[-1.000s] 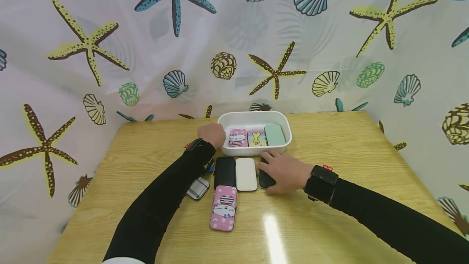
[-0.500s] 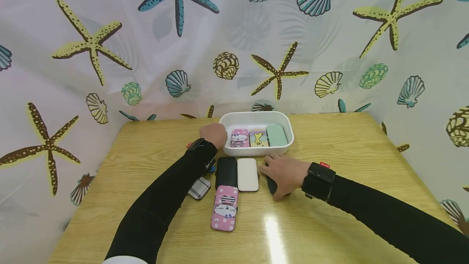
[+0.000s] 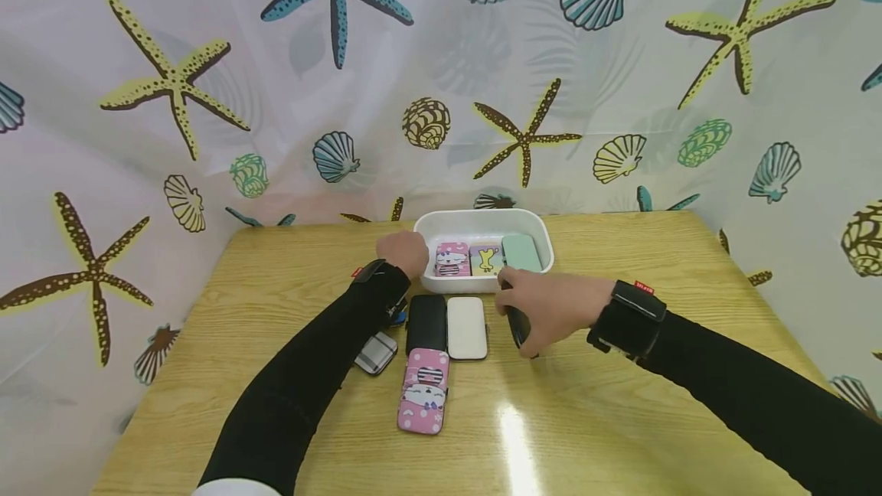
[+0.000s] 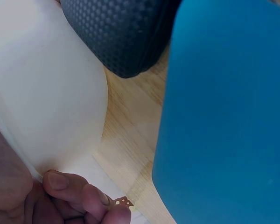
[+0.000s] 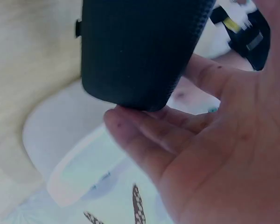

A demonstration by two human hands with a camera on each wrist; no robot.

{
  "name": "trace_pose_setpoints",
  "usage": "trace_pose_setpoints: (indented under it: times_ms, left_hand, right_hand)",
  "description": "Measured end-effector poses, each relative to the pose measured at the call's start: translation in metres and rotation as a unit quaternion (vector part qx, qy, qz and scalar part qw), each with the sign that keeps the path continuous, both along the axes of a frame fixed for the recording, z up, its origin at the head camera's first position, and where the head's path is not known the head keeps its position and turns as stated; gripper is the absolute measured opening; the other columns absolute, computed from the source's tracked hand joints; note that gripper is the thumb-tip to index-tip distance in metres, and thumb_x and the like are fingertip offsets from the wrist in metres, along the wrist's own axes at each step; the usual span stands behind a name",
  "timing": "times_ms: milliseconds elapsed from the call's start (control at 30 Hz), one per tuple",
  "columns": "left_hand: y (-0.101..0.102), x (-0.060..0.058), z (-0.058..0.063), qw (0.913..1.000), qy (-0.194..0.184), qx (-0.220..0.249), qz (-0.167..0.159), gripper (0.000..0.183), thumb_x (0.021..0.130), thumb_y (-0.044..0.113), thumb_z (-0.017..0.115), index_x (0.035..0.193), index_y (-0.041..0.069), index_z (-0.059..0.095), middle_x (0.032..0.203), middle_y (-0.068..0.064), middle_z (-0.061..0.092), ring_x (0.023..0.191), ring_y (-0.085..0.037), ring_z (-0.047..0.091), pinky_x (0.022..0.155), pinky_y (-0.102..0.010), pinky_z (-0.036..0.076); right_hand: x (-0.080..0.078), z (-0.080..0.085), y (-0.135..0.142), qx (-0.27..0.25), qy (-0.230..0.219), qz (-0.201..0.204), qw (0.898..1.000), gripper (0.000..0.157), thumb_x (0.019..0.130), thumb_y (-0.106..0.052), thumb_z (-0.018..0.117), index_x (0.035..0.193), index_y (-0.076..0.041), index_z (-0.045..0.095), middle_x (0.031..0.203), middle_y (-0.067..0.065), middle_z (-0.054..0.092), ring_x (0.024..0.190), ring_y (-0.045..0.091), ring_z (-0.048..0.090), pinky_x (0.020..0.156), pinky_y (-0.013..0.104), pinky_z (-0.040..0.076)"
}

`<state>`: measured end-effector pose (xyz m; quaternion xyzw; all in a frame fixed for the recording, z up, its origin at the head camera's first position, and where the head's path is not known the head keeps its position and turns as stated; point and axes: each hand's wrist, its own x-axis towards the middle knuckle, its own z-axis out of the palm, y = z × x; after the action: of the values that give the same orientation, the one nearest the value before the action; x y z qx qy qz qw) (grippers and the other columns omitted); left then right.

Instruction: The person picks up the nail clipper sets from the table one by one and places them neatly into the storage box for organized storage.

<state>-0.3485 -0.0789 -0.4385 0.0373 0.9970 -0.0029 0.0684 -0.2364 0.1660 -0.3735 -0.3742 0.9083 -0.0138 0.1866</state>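
My left hand (image 3: 403, 252) grips the left end of a white plastic bin (image 3: 458, 285), fingers curled at its rim in the left wrist view. Inside the bin stand a pink cat-print case (image 3: 452, 259), a yellow-and-purple printed case (image 3: 486, 259) and a mint green case (image 3: 521, 252). Just in front of the bin's right part, my right hand (image 3: 554, 305) holds a small black case (image 3: 518, 325). The right wrist view shows that black case (image 5: 140, 51) held by its ends between thumb and fingers, with a small tab on its side.
On the wooden table (image 3: 620, 419) lie another black case (image 3: 426, 322), a white case (image 3: 466, 327), a pink cat-print case (image 3: 423, 393) and a plaid case (image 3: 376, 353). A blue case (image 4: 224, 112) is mostly hidden by the left arm in the head view. A patterned curtain (image 3: 386, 98) hangs behind.
My right hand has taken hold of the black case, tilted it up and raised it off the table towards the bin. The left hand stays at the bin's left end.
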Motion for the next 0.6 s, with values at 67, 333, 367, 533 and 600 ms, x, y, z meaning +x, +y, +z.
trace_pose_setpoints:
  times_ms: [67,333,367,533,600]
  left_hand:
    - [0.0,0.001,0.0,1.0,0.001,-0.001,0.0,0.034,0.106,0.023,0.042,0.091,0.008,0.068,0.08,-0.005,0.063,0.07,-0.02,0.057,0.06,-0.035,0.043]
    - [0.0,-0.001,-0.002,1.0,-0.004,-0.001,-0.001,0.034,0.106,0.024,0.042,0.092,0.008,0.069,0.081,-0.005,0.064,0.07,-0.019,0.057,0.061,-0.035,0.045]
    - [0.0,-0.001,-0.002,1.0,-0.004,-0.002,-0.002,0.034,0.106,0.024,0.042,0.092,0.008,0.068,0.08,-0.005,0.064,0.069,-0.019,0.057,0.061,-0.035,0.044]
    - [0.0,0.0,-0.001,1.0,-0.001,-0.005,-0.004,0.035,0.107,0.024,0.041,0.09,0.008,0.067,0.077,-0.005,0.062,0.066,-0.019,0.055,0.058,-0.034,0.041]
    - [0.0,0.001,0.0,1.0,0.001,-0.005,-0.004,0.035,0.107,0.024,0.041,0.088,0.008,0.067,0.074,-0.005,0.061,0.065,-0.018,0.055,0.057,-0.034,0.039]
  right_hand:
    - [-0.003,0.009,0.002,-0.02,0.006,0.0,1.0,0.053,0.075,-0.043,0.083,0.119,-0.021,0.063,0.143,0.01,0.041,0.1,0.017,0.056,0.084,0.033,0.051]
    - [-0.031,0.031,0.017,-0.104,0.004,-0.028,0.994,0.058,0.077,-0.049,0.083,0.123,-0.023,0.06,0.15,0.007,0.037,0.118,0.02,0.054,0.096,0.04,0.047]
    - [-0.036,0.032,0.02,-0.118,0.006,-0.032,0.993,0.058,0.077,-0.048,0.084,0.123,-0.022,0.06,0.149,0.007,0.036,0.122,0.021,0.052,0.098,0.041,0.046]
    - [-0.067,0.028,0.031,-0.178,0.017,-0.05,0.983,0.057,0.08,-0.041,0.083,0.124,-0.013,0.059,0.15,0.011,0.035,0.134,0.03,0.042,0.103,0.046,0.043]
    - [-0.08,0.022,0.034,-0.192,0.017,-0.058,0.979,0.059,0.082,-0.04,0.083,0.125,-0.01,0.057,0.15,0.013,0.034,0.135,0.033,0.041,0.104,0.049,0.042]
